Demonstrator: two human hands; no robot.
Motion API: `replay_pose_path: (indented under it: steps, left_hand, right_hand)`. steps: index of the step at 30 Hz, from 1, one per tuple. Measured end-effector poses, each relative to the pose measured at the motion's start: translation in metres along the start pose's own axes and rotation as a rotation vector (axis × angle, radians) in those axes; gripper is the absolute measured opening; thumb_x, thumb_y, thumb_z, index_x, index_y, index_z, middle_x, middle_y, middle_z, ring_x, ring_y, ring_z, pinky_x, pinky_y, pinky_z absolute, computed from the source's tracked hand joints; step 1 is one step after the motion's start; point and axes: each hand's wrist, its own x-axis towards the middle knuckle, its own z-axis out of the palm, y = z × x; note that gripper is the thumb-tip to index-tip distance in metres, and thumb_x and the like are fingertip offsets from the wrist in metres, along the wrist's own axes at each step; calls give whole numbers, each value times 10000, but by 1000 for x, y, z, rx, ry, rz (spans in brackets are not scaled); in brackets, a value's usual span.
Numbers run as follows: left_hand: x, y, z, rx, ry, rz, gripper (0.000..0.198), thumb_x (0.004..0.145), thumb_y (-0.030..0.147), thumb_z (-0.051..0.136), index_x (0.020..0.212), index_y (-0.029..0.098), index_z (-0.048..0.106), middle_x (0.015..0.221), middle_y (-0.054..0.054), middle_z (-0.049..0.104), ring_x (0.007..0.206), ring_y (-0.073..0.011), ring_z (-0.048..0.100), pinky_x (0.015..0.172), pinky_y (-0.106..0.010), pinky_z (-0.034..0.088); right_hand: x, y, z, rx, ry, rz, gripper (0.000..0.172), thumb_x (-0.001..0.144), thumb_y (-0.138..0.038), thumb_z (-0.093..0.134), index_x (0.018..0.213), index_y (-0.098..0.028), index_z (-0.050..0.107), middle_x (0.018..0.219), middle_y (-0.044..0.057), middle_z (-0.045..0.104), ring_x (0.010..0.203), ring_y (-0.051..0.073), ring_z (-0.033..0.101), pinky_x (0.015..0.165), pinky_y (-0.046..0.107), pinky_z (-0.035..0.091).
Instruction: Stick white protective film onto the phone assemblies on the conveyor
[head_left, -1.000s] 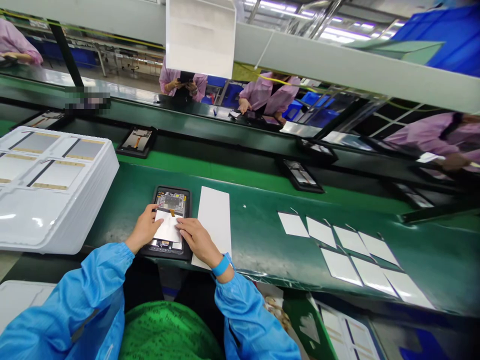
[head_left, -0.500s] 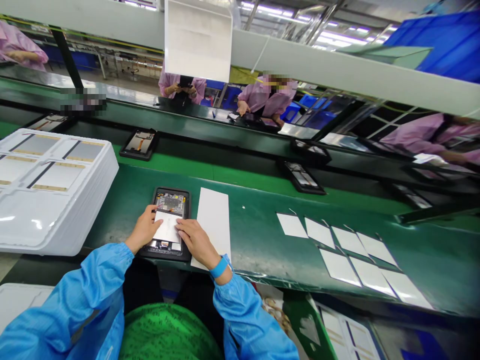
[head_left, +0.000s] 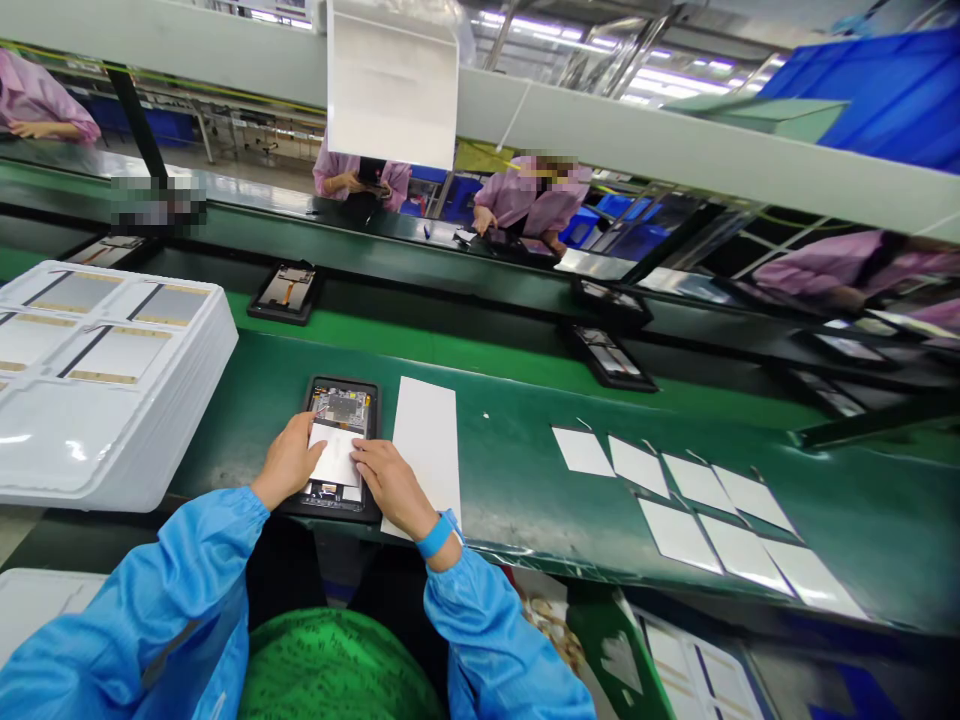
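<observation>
An opened tablet (head_left: 343, 408) lies in a black frame on the green bench, its circuit board showing in the far half. Over its near half sits a white flat battery pack (head_left: 334, 455). My left hand (head_left: 289, 462) holds the battery's left edge, with the thumb on its top face. From the other side, the fingers of my right hand (head_left: 394, 485) press on its right edge. Whether the battery is fully seated in the tablet, I cannot tell. Right beside the tablet lies a white sheet (head_left: 426, 440), close to my right wrist.
Stacked white trays (head_left: 187, 400) with battery packs stand at left. Several white battery packs (head_left: 679, 535) lie in rows on the right of the bench. Beyond it, a conveyor (head_left: 427, 335) carries tablets (head_left: 285, 292). Co-workers in pink (head_left: 532, 195) sit across.
Both hands stay on the battery with hardly any movement. Tablets on the near conveyor have shifted slightly to the right.
</observation>
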Motion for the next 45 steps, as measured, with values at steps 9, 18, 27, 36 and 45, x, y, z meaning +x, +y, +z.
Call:
replay_pose_path:
  steps: [9,18,27,36,45]
  left_hand:
    - [-2,7,-6,240,-94,44,404,896,234,514,1286,127,519,1171,-163,591,1085,-288,594,924,-390,462]
    - [1,22,-18,461,-168,40,256,883,305,582,1078,149,638,1099,-145,552,924,-269,624,848,-362,473]
    - [-5,-23,1,300,84,-55,664,834,503,631,1346,90,536,1529,-276,349,1452,-431,240,1156,-613,139]
    - [-11,-1,7,-476,58,-68,799,787,432,695,1479,203,369,1440,-144,525,1323,-288,512,1090,-428,422]
    - [148,66,25,-610,38,-148,841,715,328,791,1439,162,397,1050,-116,707,871,-227,701,787,-364,570]
  right_hand:
    - [1,1,3,-25,-12,-9,276,960,-133,503,1145,-165,706,1284,89,663,1176,242,554,1034,425,500]
    - [0,-4,6,-119,-11,-51,310,972,-121,451,1152,-146,702,1301,132,649,1145,256,562,1005,456,519]
    - [-16,-7,16,-200,106,63,303,929,-156,573,1210,-161,688,1481,189,456,1356,357,399,1081,574,430]
    - [-33,17,16,67,183,53,352,983,-280,514,1318,-273,623,1534,110,409,1391,285,413,1117,529,430]
    - [-55,82,-21,91,603,309,330,1016,-352,419,1175,-223,677,1410,144,527,1319,291,517,1076,515,475]
